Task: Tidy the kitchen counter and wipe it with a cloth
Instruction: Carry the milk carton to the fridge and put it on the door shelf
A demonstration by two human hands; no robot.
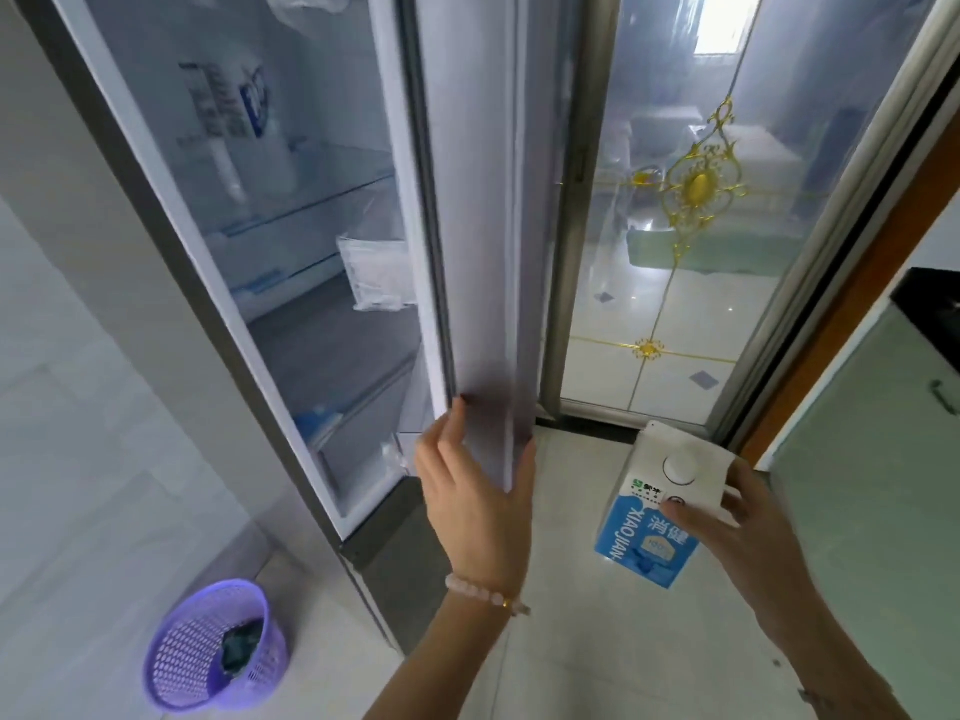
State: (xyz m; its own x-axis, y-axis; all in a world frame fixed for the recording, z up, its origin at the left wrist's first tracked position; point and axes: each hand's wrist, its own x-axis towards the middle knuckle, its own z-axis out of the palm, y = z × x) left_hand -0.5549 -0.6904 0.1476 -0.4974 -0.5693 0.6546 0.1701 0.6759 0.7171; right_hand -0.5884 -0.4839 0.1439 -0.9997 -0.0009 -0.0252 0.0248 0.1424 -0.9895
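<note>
Blue-and-white milk carton [655, 517] with round white cap, clasped in right hand [737, 517]; left hand [475, 491] gripping fridge door [478, 252] edge.

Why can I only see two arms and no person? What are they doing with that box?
The camera sits on the person's head and looks down, so you see only their own arms. There is no robot here. The left hand, with a bead bracelet on its wrist, has a grip on the edge of the fridge door, which stands open. The right hand holds a blue and white carton with a round white cap on top. Inside the fridge you can see shelves and a clear bag. On the floor at the left is a purple basket with something dark in it. Behind the fridge door is a glass door with gold decoration.
</note>
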